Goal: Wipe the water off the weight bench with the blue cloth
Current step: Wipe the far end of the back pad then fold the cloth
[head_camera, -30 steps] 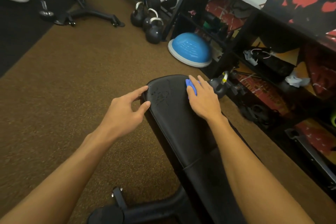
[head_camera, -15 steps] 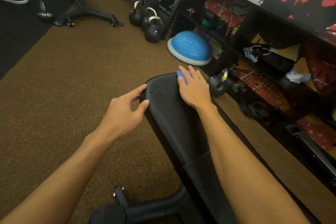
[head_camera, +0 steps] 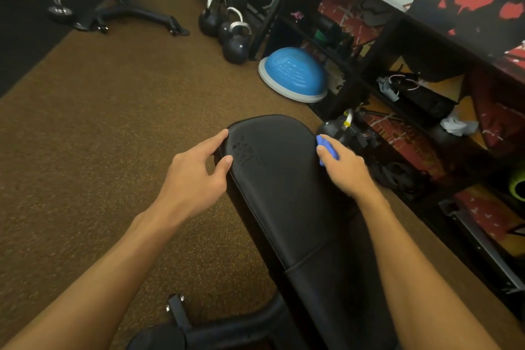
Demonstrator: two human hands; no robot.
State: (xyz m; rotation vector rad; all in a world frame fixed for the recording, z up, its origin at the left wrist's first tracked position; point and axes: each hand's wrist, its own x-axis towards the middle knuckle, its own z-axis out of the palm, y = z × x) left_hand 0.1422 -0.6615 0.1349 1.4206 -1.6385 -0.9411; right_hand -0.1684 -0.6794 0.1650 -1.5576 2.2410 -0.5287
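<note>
The black padded weight bench point(head_camera: 278, 187) runs from the bottom of the view up to a rounded far end. Small water drops point(head_camera: 244, 150) speckle its far left part. My right hand point(head_camera: 343, 167) lies at the bench's right edge, closed over the blue cloth point(head_camera: 326, 148), of which only a crumpled bit shows past my fingers. My left hand point(head_camera: 196, 176) rests on the bench's left edge, thumb and forefinger spread against the pad, holding nothing.
A small black kettlebell point(head_camera: 338, 131) sits on the floor just right of the bench end. Black shelves point(head_camera: 397, 71) with gear stand along the right. A blue balance dome point(head_camera: 294, 74), kettlebells point(head_camera: 233, 34) and dumbbells lie farther back. Brown carpet point(head_camera: 99, 136) spreads to the left.
My right hand with the cloth has slid from the far end of the pad to its right edge. My left hand has stayed on the left edge.
</note>
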